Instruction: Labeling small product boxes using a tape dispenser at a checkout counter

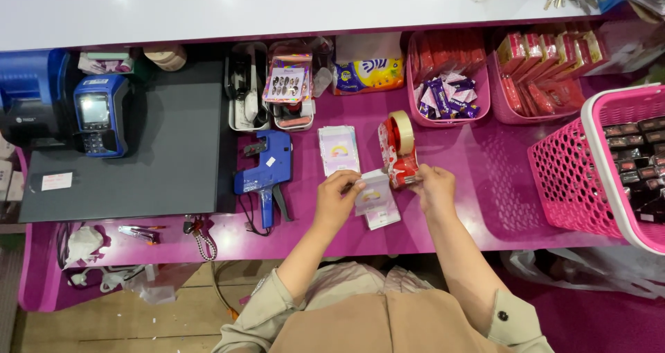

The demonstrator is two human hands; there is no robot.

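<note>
Head view, magenta counter (485, 207), white shelf (277, 6) above, wooden floor (138, 325)

Left hand (337, 199) and right hand (434, 187) close together, fingers pinched, forearms converging

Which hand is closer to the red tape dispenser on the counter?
Right. The right hand touches the tape dispenser at its lower end; the left hand is farther left, holding a small packet.

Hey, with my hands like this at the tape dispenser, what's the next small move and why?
Probably pull the tape across with the right hand and tear it off: its fingers are at the cutter of the red tape dispenser, and the left hand holds a small packet right beside it.
</note>
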